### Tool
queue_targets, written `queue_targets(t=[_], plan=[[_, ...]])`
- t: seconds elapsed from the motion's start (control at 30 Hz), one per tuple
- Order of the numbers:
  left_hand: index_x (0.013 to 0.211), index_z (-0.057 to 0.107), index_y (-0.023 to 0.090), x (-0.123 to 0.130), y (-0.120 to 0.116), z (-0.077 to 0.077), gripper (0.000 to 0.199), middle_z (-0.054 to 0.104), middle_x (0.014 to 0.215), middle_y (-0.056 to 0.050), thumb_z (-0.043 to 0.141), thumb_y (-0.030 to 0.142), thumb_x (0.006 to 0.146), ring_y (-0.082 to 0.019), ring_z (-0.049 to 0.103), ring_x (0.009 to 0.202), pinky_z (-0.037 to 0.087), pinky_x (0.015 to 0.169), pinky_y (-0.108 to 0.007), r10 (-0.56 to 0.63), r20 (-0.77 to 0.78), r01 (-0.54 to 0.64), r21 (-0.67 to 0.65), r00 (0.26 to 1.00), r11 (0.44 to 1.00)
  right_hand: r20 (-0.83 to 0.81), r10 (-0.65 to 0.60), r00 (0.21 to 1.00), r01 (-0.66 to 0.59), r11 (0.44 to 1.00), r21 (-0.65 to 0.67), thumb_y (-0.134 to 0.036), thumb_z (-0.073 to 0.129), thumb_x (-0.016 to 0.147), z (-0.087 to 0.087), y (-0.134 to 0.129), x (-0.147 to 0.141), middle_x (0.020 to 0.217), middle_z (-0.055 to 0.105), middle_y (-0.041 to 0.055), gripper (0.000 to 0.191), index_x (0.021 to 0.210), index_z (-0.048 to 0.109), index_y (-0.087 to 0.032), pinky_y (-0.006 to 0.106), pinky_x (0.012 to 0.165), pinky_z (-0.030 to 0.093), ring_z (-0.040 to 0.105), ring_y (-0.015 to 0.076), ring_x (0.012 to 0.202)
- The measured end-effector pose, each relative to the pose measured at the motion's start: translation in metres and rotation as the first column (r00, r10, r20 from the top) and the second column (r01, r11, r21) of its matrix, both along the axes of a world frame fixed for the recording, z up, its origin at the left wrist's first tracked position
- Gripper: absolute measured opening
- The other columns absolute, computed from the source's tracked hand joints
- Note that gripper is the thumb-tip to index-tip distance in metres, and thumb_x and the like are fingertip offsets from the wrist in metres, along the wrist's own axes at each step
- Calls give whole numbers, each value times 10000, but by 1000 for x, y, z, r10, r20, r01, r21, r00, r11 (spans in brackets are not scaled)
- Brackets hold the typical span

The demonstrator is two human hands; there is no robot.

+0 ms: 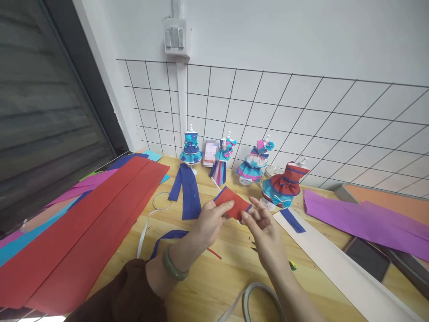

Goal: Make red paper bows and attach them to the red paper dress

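Together, left hand (209, 220) and right hand (264, 227) in a thumb pinch on a blue-edged red piece (237, 202).

Red piece (236, 202) with blue edges (219, 193), red sheets (83, 223), purple sheet (362, 219), green bangle (171, 267)

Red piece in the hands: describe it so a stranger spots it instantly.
Find the wooden table, then the left hand and right hand above it. Between them is the small red piece; blue edging sets it apart from the long red sheets at left.
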State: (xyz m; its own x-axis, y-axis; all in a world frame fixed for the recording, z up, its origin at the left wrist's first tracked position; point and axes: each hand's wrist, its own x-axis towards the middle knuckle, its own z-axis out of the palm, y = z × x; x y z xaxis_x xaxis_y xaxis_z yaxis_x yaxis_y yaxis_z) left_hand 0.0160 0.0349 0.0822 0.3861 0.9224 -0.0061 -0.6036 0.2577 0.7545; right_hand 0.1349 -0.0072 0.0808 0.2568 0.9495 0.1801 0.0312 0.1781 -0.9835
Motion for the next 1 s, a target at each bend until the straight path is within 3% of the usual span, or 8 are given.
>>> queue_targets(t=[0.1, 0.23, 0.47, 0.57, 0.7, 0.77, 0.87, 1.0], plan=[[906, 634, 116, -7, 5, 5, 253, 663, 866, -84, 620, 290, 723, -179, 601, 820, 438, 783, -312, 4, -79, 3, 84, 997, 996, 363, -2, 932, 13, 1000, -27, -391, 491, 803, -9, -1, 24, 910, 631, 72, 426, 1174, 448, -185, 376, 803, 445, 594, 211, 874], [918, 636, 114, -15, 8, 13, 295, 671, 871, -87, 633, 319, 706, -194, 613, 824, 455, 767, -325, -40, -159, 55, 92, 987, 994, 860, 103, 500, 119, 975, -186, -347, 475, 782, -34, -18, 68, 1013, 643, 140, 324, 1027, 597, -174, 425, 760, 443, 585, 309, 927], [877, 636, 103, -17, 8, 17, 316, 670, 861, -86, 689, 305, 641, -205, 617, 816, 464, 771, -351, -99, -186, 110, 47, 978, 993, 976, 159, 146, 183, 966, -184, -42, 407, 696, -86, -68, 95, 956, 655, 118, 368, 953, 631, -180, 359, 698, 470, 601, 277, 871], [839, 636, 99, -16, 6, 18, 275, 671, 814, -80, 694, 273, 634, -188, 618, 777, 471, 753, -339, -131, -223, 142, 32, 966, 989, 954, 153, 259, 194, 959, -206, -85, 429, 719, -88, -73, 97, 940, 655, 109, 304, 919, 631, -193, 371, 702, 464, 592, 289, 877], [806, 641, 93, -16, 2, 18, 225, 668, 792, -82, 668, 261, 659, -174, 609, 757, 470, 753, -328, -183, -260, 202, 49, 948, 978, 659, 77, 748, 181, 932, -314, -372, 434, 807, -61, -65, 96, 776, 644, 65, 257, 922, 599, -212, 343, 678, 463, 599, 240, 742], [797, 639, 97, -17, 1, 19, 213, 665, 790, -78, 663, 259, 661, -170, 604, 752, 470, 746, -323, -211, -249, 228, 45, 945, 973, 439, 31, 898, 121, 941, -314, -453, 414, 816, -41, -58, 87, 589, 540, 8, 328, 959, 577, -207, 320, 619, 444, 543, 195, 601], [747, 629, 94, -18, 0, 20, 183, 653, 738, -71, 661, 248, 654, -153, 593, 705, 472, 706, -294, -238, -236, 248, 15, 942, 969, 130, 43, 991, 0, 950, -314, -488, 438, 814, -17, -48, 67, 582, 414, -32, 371, 1034, 526, -204, 266, 494, 369, 407, 129, 497], [758, 629, 91, -18, 1, 20, 180, 653, 734, -79, 634, 250, 675, -160, 600, 706, 471, 693, -286, -277, -297, 301, 38, 914, 953, -83, 158, 984, -177, 927, -330, -525, 399, 828, -11, -41, 43, 578, 267, -63, 373, 948, 508, -189, 221, 406, 236, 245, 85, 445]])
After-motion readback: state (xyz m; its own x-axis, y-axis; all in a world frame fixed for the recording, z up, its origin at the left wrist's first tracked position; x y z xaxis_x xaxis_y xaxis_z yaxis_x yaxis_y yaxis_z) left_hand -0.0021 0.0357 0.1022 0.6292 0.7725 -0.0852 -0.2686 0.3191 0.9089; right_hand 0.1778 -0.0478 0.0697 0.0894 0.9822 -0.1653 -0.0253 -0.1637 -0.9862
